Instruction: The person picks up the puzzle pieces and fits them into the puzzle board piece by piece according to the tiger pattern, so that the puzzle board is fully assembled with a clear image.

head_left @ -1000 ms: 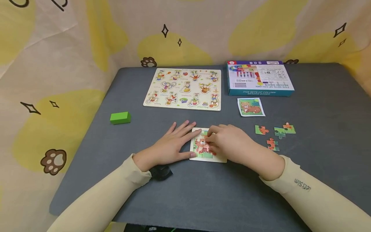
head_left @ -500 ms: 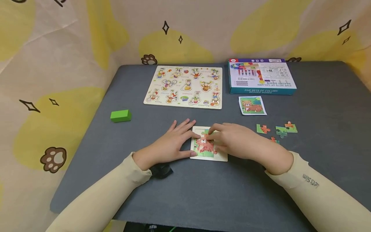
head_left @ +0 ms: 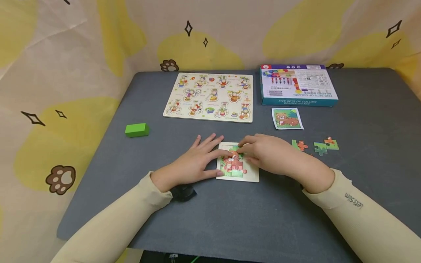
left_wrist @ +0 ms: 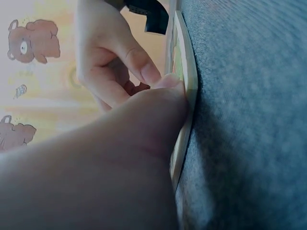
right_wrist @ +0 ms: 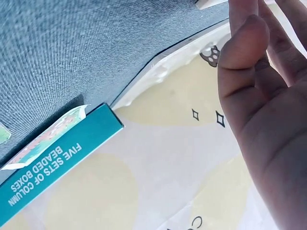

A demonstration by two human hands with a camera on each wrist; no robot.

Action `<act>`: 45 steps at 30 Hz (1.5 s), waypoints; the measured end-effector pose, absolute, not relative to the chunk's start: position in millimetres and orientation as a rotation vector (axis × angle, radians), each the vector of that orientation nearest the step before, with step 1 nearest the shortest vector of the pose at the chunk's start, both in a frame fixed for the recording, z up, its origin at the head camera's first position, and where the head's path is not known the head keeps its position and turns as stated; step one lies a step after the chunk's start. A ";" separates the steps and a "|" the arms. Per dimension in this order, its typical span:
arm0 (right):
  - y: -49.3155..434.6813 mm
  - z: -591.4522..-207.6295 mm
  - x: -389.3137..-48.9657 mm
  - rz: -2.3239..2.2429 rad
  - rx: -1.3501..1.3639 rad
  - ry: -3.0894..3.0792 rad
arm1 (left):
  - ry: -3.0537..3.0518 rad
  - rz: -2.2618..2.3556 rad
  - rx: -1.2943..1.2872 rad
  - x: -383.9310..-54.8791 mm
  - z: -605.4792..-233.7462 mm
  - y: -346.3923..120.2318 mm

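A small jigsaw tray (head_left: 252, 174) with a pale border lies on the table, partly filled with an orange tiger picture (head_left: 232, 164). My left hand (head_left: 192, 164) rests across its left side with fingers spread, thumb on the lower left border and index finger on the picture. At the tray's upper right, the curled fingers of my right hand (head_left: 274, 155) pinch a green puzzle piece (head_left: 235, 148) near the top of the picture; its far side is hidden by the fingertips. In the left wrist view, the right hand (left_wrist: 115, 62) bends down beside the left thumb.
Loose puzzle pieces (head_left: 320, 148) lie right of the tray, one largely behind my right wrist. Beyond them are a tiger picture card (head_left: 287, 119) and a flat box (head_left: 306, 87). A wooden picture board (head_left: 205, 95) lies at the back, a green block (head_left: 136, 130) at the left.
My right fingers have shifted slightly up and right over the tray, showing more of the tiger. The right forearm now covers a loose piece. The left index finger reaches further onto the picture.
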State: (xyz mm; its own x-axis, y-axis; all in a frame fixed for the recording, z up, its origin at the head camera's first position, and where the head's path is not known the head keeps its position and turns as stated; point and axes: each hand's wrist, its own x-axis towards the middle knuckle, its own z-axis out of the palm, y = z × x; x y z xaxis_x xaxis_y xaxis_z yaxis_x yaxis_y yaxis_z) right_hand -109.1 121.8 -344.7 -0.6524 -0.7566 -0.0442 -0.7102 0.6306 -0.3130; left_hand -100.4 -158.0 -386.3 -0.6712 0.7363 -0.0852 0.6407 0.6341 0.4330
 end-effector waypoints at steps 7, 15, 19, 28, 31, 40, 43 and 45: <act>120.6 -344.2 -109.7 -0.399 -1.233 2.678 | 2.592 0.466 1.130 -100.3 -385.6 -158.7; 120.4 -341.6 -109.8 -0.386 -1.203 2.695 | 2.586 0.461 1.140 -99.8 -384.6 -158.7; 121.4 -339.5 -109.6 -0.363 -1.209 2.697 | 2.590 0.445 1.146 -100.3 -383.7 -157.9; 122.6 -339.2 -110.0 -0.313 -1.213 2.689 | 2.592 0.436 1.146 -100.9 -383.5 -157.7; 123.4 -339.8 -110.6 -0.342 -1.222 2.671 | 2.589 0.437 1.150 -100.8 -382.8 -157.7; 124.0 -341.9 -112.1 -0.337 -1.225 2.661 | 2.586 0.435 1.134 -100.6 -380.8 -156.8; 124.4 -342.6 -112.8 -0.338 -1.238 2.650 | 2.588 0.431 1.136 -100.0 -381.2 -157.0; 124.7 -342.7 -112.9 -0.349 -1.244 2.642 | 2.586 0.430 1.138 -99.6 -381.7 -157.1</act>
